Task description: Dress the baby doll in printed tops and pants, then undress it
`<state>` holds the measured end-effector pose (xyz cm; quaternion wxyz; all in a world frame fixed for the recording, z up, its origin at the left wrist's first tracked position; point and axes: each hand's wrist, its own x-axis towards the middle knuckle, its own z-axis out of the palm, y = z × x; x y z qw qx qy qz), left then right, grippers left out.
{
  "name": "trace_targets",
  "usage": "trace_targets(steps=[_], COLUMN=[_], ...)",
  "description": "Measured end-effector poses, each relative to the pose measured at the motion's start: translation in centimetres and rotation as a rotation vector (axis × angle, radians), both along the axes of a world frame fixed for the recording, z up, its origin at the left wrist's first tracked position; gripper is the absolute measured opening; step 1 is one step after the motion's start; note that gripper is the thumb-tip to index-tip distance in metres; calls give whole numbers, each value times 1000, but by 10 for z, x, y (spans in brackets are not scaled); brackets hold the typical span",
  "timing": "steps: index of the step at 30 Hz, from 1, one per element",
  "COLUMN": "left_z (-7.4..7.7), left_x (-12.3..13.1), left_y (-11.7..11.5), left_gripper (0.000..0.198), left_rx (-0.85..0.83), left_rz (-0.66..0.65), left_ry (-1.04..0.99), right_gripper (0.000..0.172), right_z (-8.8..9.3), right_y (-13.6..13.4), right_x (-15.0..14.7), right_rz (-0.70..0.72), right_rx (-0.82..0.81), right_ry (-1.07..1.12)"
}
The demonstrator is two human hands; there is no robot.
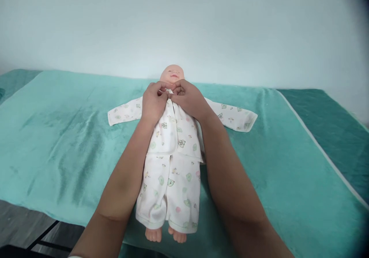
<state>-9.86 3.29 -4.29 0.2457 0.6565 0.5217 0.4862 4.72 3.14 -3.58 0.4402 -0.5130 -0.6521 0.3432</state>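
Observation:
A baby doll (172, 72) lies on its back, dressed in a white printed jacket (165, 135) and matching trousers (184, 189). Its bare feet stick out at the trouser hems. At the doll's neck, my left hand (155, 101) pinches the jacket's collar edge from the left. From the other side my right hand (188, 98) closes on the same front opening, the fingertips of both hands nearly meeting. One small button shows just below them. The jacket's sleeves spread out to both sides. What exactly lies between my fingertips is partly hidden.
A turquoise plush cloth (72, 135) with some wrinkles covers the table. Darker green cloth (340, 123) shows at the right, beyond a pale edge. A pale wall (184, 27) rises behind. Below the table's front left edge are grey floor and a dark metal leg (43, 235).

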Motion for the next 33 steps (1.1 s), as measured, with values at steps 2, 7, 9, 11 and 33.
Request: trace_targets(steps=[2,7,9,11,33], left_z=[0,1,1,1,2], left_x=[0,1,1,2,1], left_y=[0,0,0,-1,-8], left_gripper=[25,23,25,27,33], left_rx=[7,32,49,70,117], left_rz=[-4,35,55,73,93], left_ry=[18,93,123,144,205], right_gripper=[14,18,19,21,25], right_z=[-1,-5,-6,-6,-14], right_y=[0,4,5,5,4], right_x=[3,6,5,3,-4], right_rz=[26,23,-11,-55,-206], right_rx=[-21,-62,-60,-44,208], right_ry=[33,153,167,157,24])
